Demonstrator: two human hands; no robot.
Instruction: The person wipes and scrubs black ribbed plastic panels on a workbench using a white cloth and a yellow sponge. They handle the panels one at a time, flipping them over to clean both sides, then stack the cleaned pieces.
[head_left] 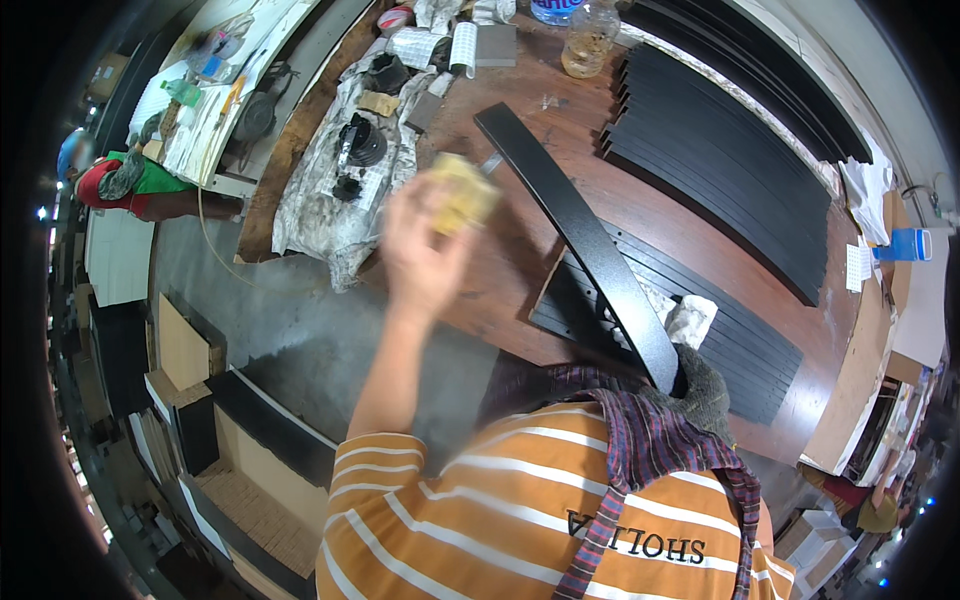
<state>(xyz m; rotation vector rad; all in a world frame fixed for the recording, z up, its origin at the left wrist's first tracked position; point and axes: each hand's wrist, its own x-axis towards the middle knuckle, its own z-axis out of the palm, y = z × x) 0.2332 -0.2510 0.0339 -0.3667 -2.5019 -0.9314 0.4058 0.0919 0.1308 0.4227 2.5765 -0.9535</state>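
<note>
Left fingers curl out ahead; gloved right fingers clasp close in.

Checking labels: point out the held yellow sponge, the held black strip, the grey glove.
Yellow sponge (466,197), head view: broad face.
Black strip (576,228), head view: flat face, mid-length.
Grey glove (709,390), head view: outer fabric.

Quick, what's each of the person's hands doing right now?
Left hand: closed, holding a yellow sponge-like pad, slightly blurred.
Right hand: in a grey glove, closed on the near end of the long black board.
</note>
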